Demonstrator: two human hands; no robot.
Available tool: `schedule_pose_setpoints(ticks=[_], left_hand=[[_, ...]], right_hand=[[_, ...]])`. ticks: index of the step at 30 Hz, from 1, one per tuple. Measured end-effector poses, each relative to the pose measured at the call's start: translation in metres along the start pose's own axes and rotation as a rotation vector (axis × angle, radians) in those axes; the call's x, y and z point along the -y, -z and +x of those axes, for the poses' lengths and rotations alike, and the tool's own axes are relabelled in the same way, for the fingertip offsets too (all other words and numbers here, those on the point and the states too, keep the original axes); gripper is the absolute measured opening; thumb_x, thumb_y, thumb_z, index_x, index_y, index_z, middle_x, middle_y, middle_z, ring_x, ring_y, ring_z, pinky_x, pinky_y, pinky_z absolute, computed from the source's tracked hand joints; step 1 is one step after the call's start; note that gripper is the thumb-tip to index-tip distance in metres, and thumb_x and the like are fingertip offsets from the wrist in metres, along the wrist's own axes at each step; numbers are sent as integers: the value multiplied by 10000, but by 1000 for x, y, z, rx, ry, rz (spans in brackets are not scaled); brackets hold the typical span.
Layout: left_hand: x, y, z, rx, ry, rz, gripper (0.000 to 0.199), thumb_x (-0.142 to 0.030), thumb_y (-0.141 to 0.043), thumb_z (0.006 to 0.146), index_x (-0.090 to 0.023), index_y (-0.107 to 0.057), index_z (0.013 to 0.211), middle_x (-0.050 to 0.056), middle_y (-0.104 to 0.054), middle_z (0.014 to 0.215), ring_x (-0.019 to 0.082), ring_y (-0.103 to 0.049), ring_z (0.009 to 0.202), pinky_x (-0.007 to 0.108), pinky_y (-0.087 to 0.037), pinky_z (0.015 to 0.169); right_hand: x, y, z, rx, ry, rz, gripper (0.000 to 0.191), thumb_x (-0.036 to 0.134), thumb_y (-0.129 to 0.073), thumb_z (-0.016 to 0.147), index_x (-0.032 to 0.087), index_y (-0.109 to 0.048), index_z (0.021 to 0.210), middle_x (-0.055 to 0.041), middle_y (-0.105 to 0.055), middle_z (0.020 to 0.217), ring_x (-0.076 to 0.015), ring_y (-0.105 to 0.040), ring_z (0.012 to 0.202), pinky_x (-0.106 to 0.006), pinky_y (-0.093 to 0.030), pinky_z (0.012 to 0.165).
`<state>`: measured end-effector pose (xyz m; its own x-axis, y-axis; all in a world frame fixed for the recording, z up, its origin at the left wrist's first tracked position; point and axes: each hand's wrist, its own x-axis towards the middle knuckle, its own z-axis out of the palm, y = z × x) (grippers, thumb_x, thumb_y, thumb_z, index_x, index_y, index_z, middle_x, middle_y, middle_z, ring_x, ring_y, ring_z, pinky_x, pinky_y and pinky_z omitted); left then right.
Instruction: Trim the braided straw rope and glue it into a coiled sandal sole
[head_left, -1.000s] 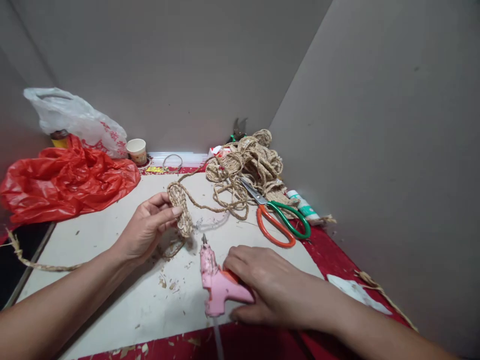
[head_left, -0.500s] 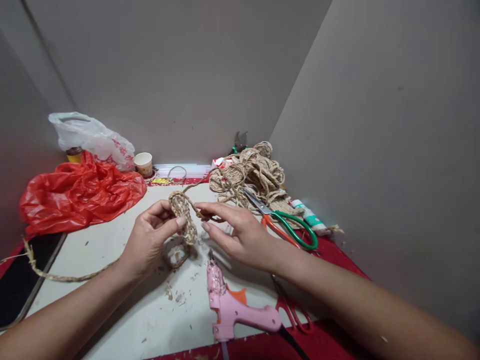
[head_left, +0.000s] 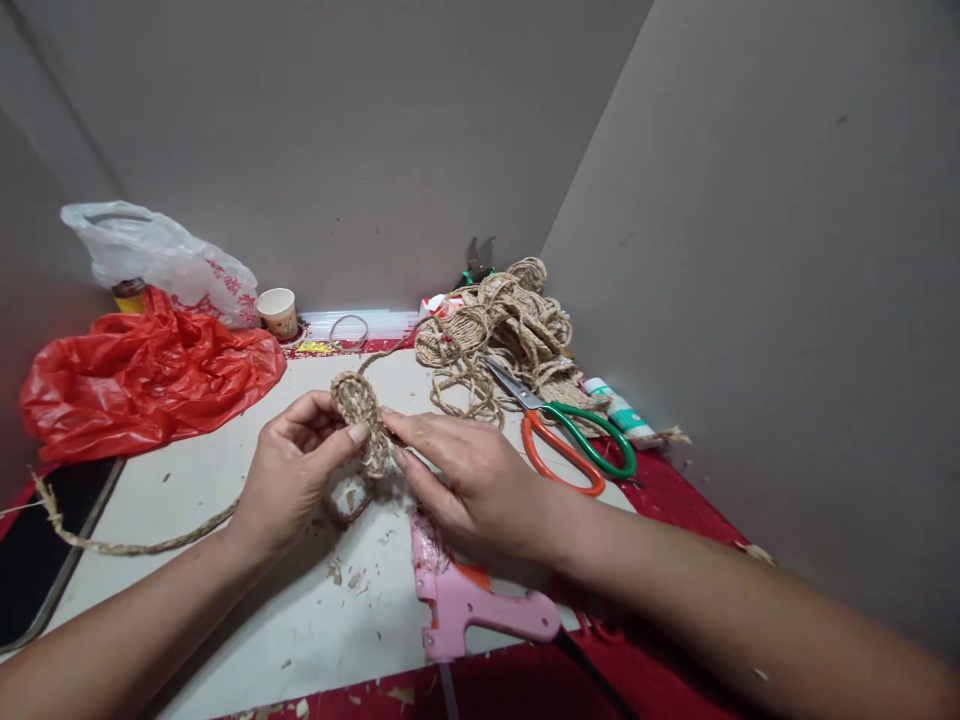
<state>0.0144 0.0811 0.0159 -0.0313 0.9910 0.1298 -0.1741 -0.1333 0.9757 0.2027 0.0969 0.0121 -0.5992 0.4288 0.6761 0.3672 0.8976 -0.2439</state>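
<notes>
My left hand (head_left: 300, 460) grips an oval, sole-shaped coil of braided straw rope (head_left: 355, 400), thumb on its face and fingers behind. My right hand (head_left: 469, 470) is at the coil's right edge, its thumb and forefinger closed round a strand that their tips mostly hide. From the coil, one rope runs back toward the heap, and a loose tail (head_left: 142, 548) with a frayed end lies to the left, past my left wrist. A pink hot glue gun (head_left: 487, 612) lies below my right hand, its nozzle hidden under the fingers.
A heap of straw rope (head_left: 517, 320) and scissors (head_left: 540, 403) with green and orange handles lie at the right. Leftward are a red plastic bag (head_left: 150, 375), a paper cup (head_left: 277, 312) and a phone (head_left: 52, 560). Scraps litter the white board (head_left: 300, 640).
My right hand has moved left and down against the coil, pressing the strand to its edge. The view has shifted slightly. My left hand keeps its hold.
</notes>
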Motion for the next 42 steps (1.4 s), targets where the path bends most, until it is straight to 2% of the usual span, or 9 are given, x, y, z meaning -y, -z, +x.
schedule_pose_setpoints(ticks=[8,17,23,26,29,35,39,42], left_hand=[[3,2,0,23,24,8,146,-205,-783,733,-186,-668,822,-18,-650,775,109,-566,711,214,-470,697],[8,0,-1,-38,69,21,201,-214,-830,662,-176,-683,795,-11,-676,763,118,-588,700,210,-474,673],[10,-2,0,-20,107,-43,193,-221,-818,685,-168,-679,808,-6,-675,763,109,-594,693,202,-477,674],[7,-1,0,29,141,-87,191,-214,-802,714,-175,-696,868,8,-701,830,116,-616,748,209,-491,708],[5,-1,1,65,170,-91,184,-205,-798,717,-176,-708,874,-1,-696,794,110,-612,701,203,-488,666],[2,-7,-3,28,196,-104,185,-195,-815,684,-162,-698,824,-7,-687,726,119,-615,655,204,-492,614],[0,-10,-7,17,190,-88,184,-196,-805,708,-156,-682,840,2,-701,773,109,-622,686,189,-501,641],[-2,-8,-9,85,164,-109,223,-210,-788,744,-173,-677,934,8,-709,846,117,-645,772,197,-516,710]], right_hand=[[2,2,0,57,-44,12,345,150,-437,955,37,-536,1266,-166,-717,1023,-218,-679,896,-357,-573,782],[2,-8,-5,87,-106,72,373,208,-424,967,73,-515,1302,-146,-708,932,-208,-664,804,-340,-557,720],[1,-8,-6,106,-146,86,368,221,-455,960,89,-527,1296,-140,-708,950,-207,-665,814,-340,-552,735],[1,-6,-4,128,-131,86,388,208,-447,960,67,-500,1317,-173,-699,1026,-235,-670,919,-384,-561,794],[2,-4,-3,137,-129,83,379,204,-464,949,91,-501,1309,-185,-666,1128,-255,-636,1042,-426,-547,877],[10,-6,-6,204,-204,-44,509,304,-617,878,102,-473,1322,-167,-616,1100,-265,-622,953,-429,-570,790],[13,-11,-9,129,-164,-150,428,249,-558,913,90,-474,1302,-168,-624,1078,-258,-621,942,-416,-572,787],[12,-9,-8,58,-178,-76,397,219,-553,907,106,-492,1283,-148,-632,1063,-243,-620,948,-402,-572,802]])
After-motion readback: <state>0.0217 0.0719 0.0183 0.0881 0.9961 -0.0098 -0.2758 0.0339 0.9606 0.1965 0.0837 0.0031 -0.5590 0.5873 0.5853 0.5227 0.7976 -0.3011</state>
